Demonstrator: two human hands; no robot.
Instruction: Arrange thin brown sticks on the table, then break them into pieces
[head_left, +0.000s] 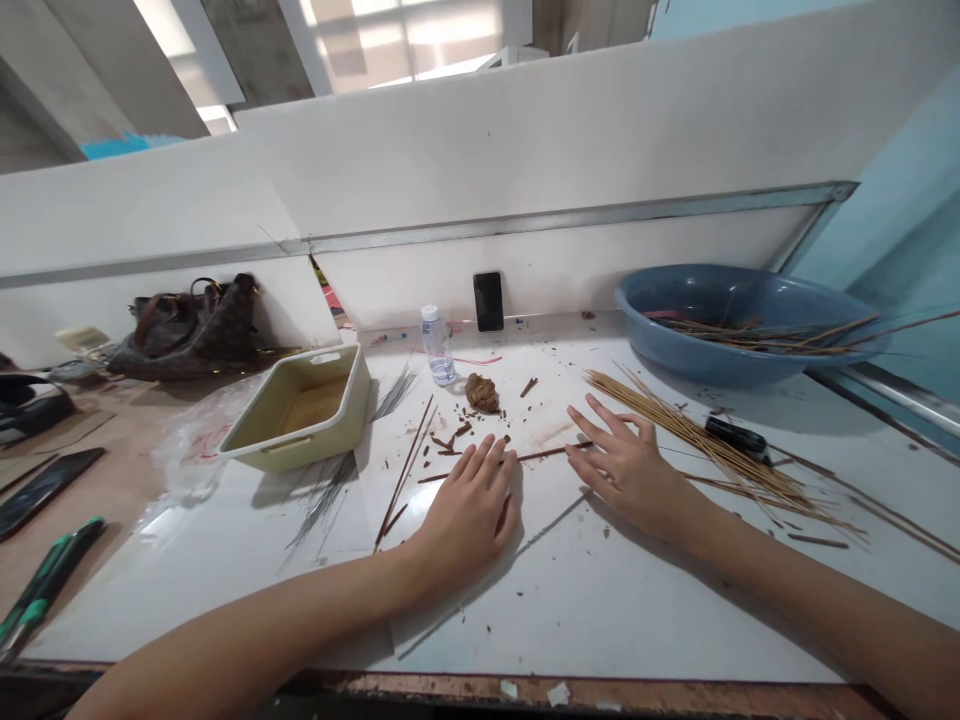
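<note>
My left hand [472,500] lies palm down on the white tabletop, fingers stretched over a thin brown-coated stick [544,454]. My right hand [626,465], fingers spread, rests at the same stick's right end. Beyond the hands sits a lump of brown dough-like paste [481,393], with several small brown bits [450,440] scattered around it. Two dark thin sticks [405,470] lie left of my left hand. To the right of my right hand is a loose bundle of thin tan sticks [675,430], with a black-handled object [739,438] on it.
At the left stands a pale green plastic basin [292,445]; a blue tub [735,345] at the back right holds long sticks. A clear bottle [437,348] and a phone [489,302] stand toward the partition. A handbag [195,330] and green-black pliers-like tool [52,580] lie left.
</note>
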